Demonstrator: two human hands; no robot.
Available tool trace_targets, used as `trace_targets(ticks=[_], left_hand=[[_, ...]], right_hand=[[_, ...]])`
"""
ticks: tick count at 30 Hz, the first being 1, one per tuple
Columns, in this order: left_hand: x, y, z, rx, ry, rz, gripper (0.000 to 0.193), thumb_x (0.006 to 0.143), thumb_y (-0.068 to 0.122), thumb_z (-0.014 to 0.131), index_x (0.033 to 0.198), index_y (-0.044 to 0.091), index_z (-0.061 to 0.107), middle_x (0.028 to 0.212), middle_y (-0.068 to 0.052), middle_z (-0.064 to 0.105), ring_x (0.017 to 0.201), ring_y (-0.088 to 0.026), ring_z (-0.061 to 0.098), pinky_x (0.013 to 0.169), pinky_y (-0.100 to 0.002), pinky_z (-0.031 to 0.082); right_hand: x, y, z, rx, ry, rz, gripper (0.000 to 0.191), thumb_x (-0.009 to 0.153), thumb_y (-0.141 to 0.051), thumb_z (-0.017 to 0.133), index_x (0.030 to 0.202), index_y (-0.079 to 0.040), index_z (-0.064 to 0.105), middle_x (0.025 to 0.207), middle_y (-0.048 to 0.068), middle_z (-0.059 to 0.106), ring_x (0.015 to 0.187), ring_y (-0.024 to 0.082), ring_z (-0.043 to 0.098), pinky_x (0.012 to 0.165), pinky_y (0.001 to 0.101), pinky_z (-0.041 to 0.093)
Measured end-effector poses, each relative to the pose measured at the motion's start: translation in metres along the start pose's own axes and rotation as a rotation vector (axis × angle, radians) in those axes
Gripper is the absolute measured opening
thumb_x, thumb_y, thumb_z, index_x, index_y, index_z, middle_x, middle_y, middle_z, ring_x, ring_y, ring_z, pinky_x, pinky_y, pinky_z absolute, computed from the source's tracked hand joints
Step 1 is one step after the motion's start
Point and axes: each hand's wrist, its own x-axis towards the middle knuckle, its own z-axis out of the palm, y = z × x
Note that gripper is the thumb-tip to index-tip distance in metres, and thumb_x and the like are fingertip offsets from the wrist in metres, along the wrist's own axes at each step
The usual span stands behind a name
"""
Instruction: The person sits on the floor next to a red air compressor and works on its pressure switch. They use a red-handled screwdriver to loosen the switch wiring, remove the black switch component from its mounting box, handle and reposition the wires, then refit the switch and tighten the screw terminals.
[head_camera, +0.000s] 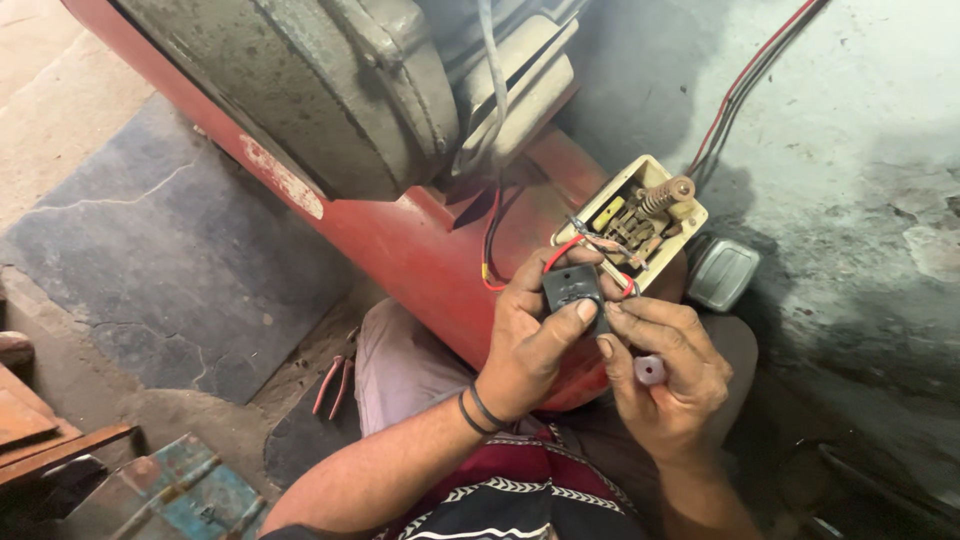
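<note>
One small dark block (573, 288) is pinched between thumb and fingers of the left hand (530, 325), just below the one open cream switch box (632, 222) on the red tank (420, 250). The right hand (665, 365), beside it, touches the block and is closed round one pale grey handle (650, 371). One pair of red-handled pliers (335, 378) lies well left of the box.

The only label here is a worn, pale, oblong sticker (283, 178) with ragged edges, stuck aslant on the red tank's (420, 250) side near its upper left end, beneath the grey motor housing (300, 90).
</note>
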Motion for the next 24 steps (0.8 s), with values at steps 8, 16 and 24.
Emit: trace_targets(ticks=[8, 16, 24], left_hand=[[-0.001, 0.001, -0.003, 0.044, 0.020, -0.042, 0.035, 0.103, 0.012, 0.066, 0.136, 0.000, 0.056, 0.125, -0.016, 0.062, 0.115, -0.017, 0.064, 0.104, -0.035, 0.054], [0.000, 0.006, 0.001, 0.093, -0.018, -0.016, 0.041, 0.102, 0.018, 0.064, 0.137, 0.002, 0.053, 0.137, -0.008, 0.060, 0.120, -0.016, 0.059, 0.112, -0.036, 0.049], [-0.004, 0.013, -0.001, -0.120, -0.055, -0.100, 0.053, 0.109, 0.034, 0.051, 0.148, -0.002, 0.048, 0.120, -0.011, 0.064, 0.111, -0.016, 0.061, 0.105, -0.032, 0.047]], right_hand=[[0.001, 0.001, 0.000, 0.038, 0.005, -0.024, 0.019, 0.090, 0.003, 0.076, 0.108, 0.002, 0.070, 0.111, 0.017, 0.071, 0.102, 0.024, 0.074, 0.088, 0.0304, 0.061], [0.001, 0.002, -0.002, 0.062, 0.001, 0.000, 0.019, 0.092, 0.002, 0.075, 0.110, 0.002, 0.069, 0.113, 0.017, 0.071, 0.105, 0.025, 0.073, 0.092, 0.0312, 0.059], [-0.004, 0.005, -0.003, 0.055, 0.007, 0.030, 0.020, 0.095, -0.002, 0.076, 0.114, 0.001, 0.068, 0.112, 0.015, 0.072, 0.096, 0.021, 0.072, 0.083, 0.0268, 0.056]])
